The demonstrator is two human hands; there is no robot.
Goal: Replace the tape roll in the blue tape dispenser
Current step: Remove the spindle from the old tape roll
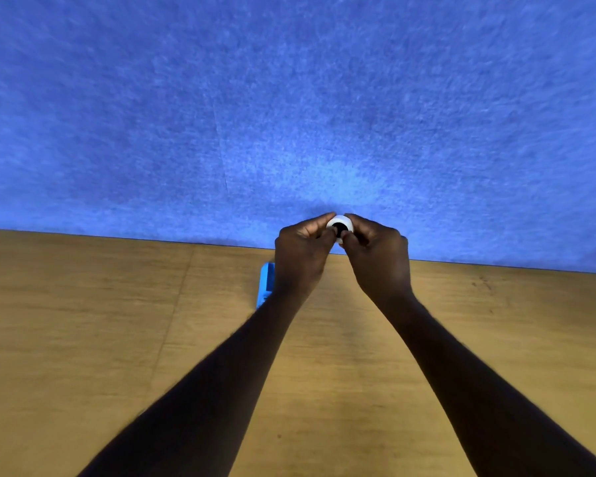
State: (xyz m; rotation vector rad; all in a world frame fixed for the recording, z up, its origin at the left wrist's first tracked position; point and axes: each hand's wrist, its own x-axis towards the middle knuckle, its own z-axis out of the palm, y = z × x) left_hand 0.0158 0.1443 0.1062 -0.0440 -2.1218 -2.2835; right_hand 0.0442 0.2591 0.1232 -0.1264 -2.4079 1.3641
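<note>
Left hand (303, 249): pinching tape roll (340, 228)
Right hand (375, 251): pinching the same roll
Blue tape dispenser (265, 285): on tabletop (117, 321), near far edge

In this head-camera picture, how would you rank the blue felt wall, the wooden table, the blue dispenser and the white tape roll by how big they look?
1. Blue felt wall, about equal to wooden table; too close to rank.
2. Blue dispenser, mostly hidden behind the left hand, so unsure.
3. White tape roll, pinched between both hands.

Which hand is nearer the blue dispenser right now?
Left. The left hand is raised directly over the dispenser, hiding part of it. The right hand is farther right; both hold the tape roll.
</note>
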